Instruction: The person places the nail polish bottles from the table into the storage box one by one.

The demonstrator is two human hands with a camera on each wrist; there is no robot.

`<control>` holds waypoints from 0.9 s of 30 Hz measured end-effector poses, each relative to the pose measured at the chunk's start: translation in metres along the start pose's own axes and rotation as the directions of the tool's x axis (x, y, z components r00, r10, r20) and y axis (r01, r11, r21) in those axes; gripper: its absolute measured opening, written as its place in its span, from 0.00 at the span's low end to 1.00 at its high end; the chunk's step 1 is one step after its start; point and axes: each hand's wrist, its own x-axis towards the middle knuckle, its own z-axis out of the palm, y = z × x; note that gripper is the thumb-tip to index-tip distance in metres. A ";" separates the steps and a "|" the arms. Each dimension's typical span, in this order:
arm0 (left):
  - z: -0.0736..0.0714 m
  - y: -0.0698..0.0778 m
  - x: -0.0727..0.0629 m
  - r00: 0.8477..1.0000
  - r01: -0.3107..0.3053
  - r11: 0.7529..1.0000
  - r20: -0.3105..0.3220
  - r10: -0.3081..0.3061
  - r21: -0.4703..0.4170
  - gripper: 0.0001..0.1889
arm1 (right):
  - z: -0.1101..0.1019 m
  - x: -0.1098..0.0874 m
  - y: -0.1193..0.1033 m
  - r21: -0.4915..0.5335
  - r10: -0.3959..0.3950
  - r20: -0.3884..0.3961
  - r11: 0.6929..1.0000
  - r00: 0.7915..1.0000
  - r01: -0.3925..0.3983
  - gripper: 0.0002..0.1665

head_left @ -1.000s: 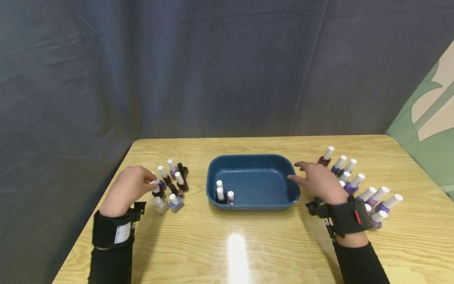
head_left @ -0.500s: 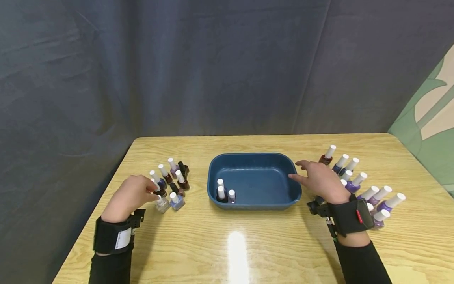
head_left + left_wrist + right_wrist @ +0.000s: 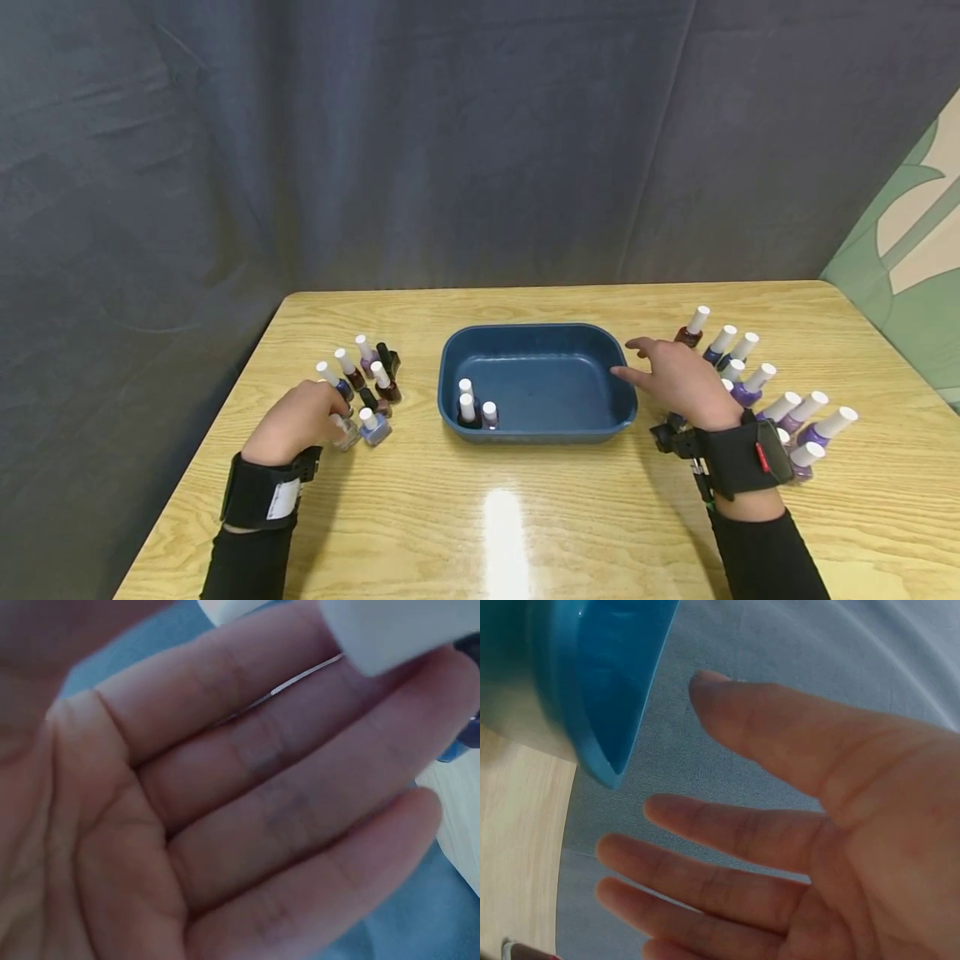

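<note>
My left hand [image 3: 296, 423] reaches down over a cluster of nail polish bottles at the left. Its fingertips are right at a clear nail polish bottle [image 3: 347, 435], covering the cap. In the left wrist view a white cap [image 3: 405, 634] lies across the nearly straight fingers [image 3: 292, 810]; the thumb tip is out of frame, so I cannot tell whether they pinch it. My right hand [image 3: 686, 379], thumb and fingers spread and holding nothing, hovers by the right end of a dark blue tray [image 3: 536, 437]. Nail polish bottles [image 3: 468, 410] stand in the tray's front left corner.
Beside the left hand are a pale blue bottle [image 3: 373, 427], a dark red one [image 3: 387, 386] and black-capped ones. Several white-capped bottles, some purple [image 3: 746, 392], stand at and beyond the right hand. A grey curtain [image 3: 480, 150] hangs behind the wooden table [image 3: 420, 517].
My left hand has moved down and slightly right, from the dark bottles to the clear one, uncovering a blue bottle's white cap. The right hand stays by the tray.
</note>
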 end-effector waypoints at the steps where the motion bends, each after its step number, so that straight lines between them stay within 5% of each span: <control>1: 0.000 0.000 0.001 1.000 0.007 1.000 0.010 -0.007 0.000 0.09 | 0.000 0.000 0.000 -0.001 -0.001 -0.001 1.000 1.000 0.001 0.31; 15: 0.000 -0.003 0.002 1.000 0.009 1.000 0.009 -0.009 0.030 0.07 | -0.001 0.000 -0.001 0.005 0.012 0.016 1.000 1.000 -0.012 0.32; 27: -0.012 -0.005 -0.011 0.997 -0.053 0.996 -0.059 0.057 0.069 0.05 | -0.001 0.000 -0.001 0.001 0.021 0.024 1.000 0.999 -0.021 0.32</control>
